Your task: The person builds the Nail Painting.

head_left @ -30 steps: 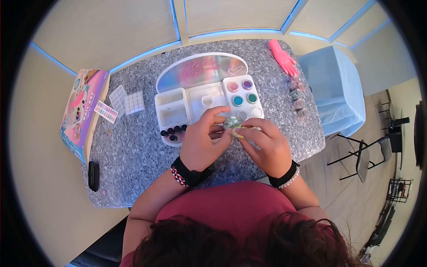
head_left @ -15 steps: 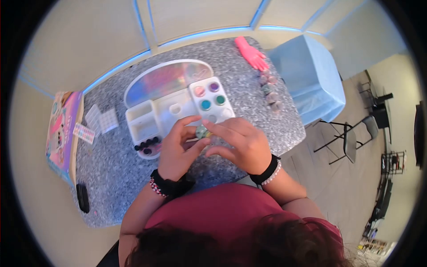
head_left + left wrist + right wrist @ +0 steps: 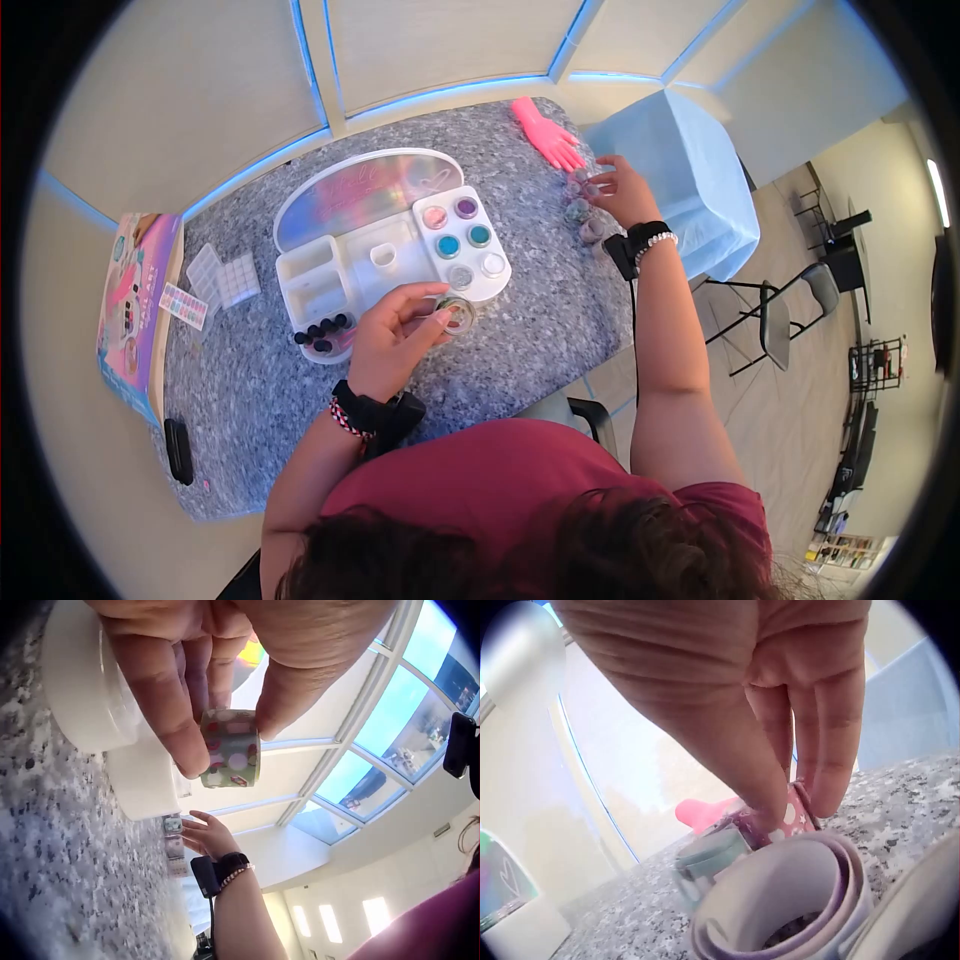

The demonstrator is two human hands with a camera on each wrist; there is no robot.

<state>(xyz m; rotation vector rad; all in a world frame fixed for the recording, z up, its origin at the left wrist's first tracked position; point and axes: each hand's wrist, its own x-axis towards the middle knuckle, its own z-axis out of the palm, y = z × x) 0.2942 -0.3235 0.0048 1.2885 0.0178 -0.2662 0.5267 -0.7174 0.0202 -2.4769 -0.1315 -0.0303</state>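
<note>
The left hand [image 3: 388, 345] pinches a small green patterned roll [image 3: 458, 316] between thumb and fingers, just in front of the white tray. Up close in the left wrist view, the roll [image 3: 231, 748] shows pink and white shapes. Far to the right, the right hand [image 3: 624, 192] is at the row of small rolls by the table's right edge. Its thumb and fingers grip a pink patterned roll [image 3: 798, 817] in the right wrist view. Beside that stand a pale green roll [image 3: 711, 859] and a larger lilac roll [image 3: 780, 892].
A white tray [image 3: 357, 268] holds several glitter pots and black-capped bottles. Left of it lie clear cases [image 3: 238, 279], a sticker sheet [image 3: 184, 306], a colourful box [image 3: 138, 305] and a black case [image 3: 178, 451]. A pink hand model [image 3: 547, 135] lies at the far right.
The right hand has left the green roll and reached right to the row of rolls, where it grips a pink one. The left hand still holds the green roll. The head view has shifted.
</note>
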